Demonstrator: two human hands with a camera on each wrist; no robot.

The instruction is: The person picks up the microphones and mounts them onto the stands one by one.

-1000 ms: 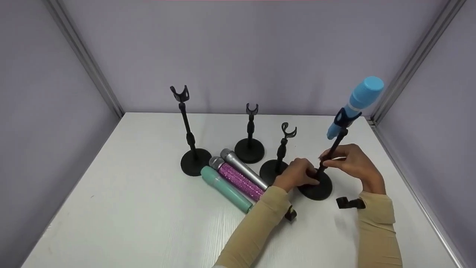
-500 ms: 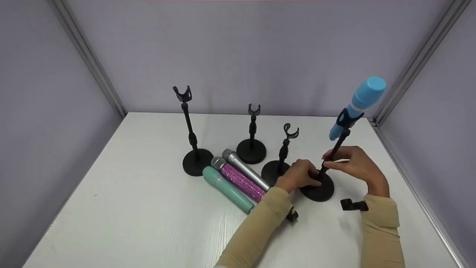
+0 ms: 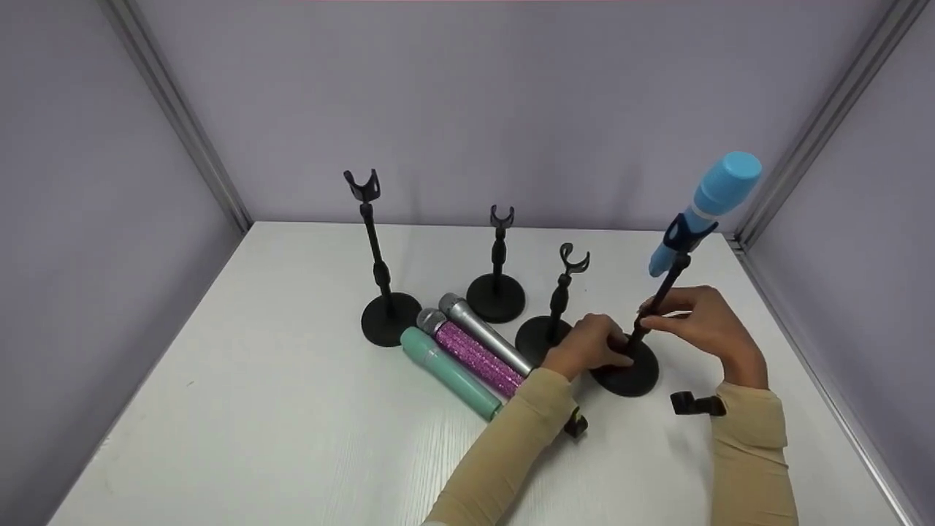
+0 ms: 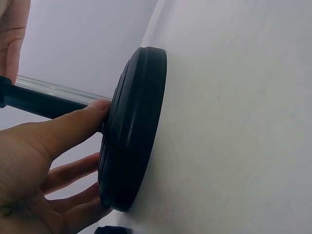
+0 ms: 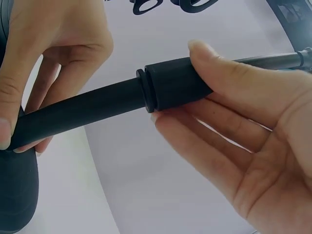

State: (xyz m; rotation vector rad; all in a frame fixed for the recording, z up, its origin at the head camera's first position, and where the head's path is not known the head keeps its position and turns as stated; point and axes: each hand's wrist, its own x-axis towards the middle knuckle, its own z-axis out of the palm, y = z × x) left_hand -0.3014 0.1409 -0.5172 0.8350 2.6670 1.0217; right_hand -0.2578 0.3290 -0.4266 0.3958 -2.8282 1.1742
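Observation:
A black microphone stand [image 3: 668, 283] at the right bears a light blue microphone [image 3: 724, 184], tilted in its clip. Low on this stand, my left hand [image 3: 588, 343] holds the round base [image 4: 136, 122]; the thumb presses its top beside the pole, and other fingers touch the underside edge region. Higher up, my right hand [image 3: 701, 321] pinches the thick collar [image 5: 175, 83] of the pole between thumb and fingers. Left of my left hand lie a silver microphone [image 3: 486, 332], a purple glitter microphone [image 3: 478, 359] and a teal microphone [image 3: 449, 372], side by side; my left sleeve covers some lower ends.
Three other black stands have bare clips: a tall stand [image 3: 391, 321] at left, a short stand [image 3: 497, 299] at the back, and another short stand [image 3: 539, 340] close beside my left hand. Grey panels [image 3: 438, 109] enclose the white table [image 3: 256, 409].
The whole scene sits slightly further right in the head view. Both hands keep their hold on the stand, with hardly any visible movement.

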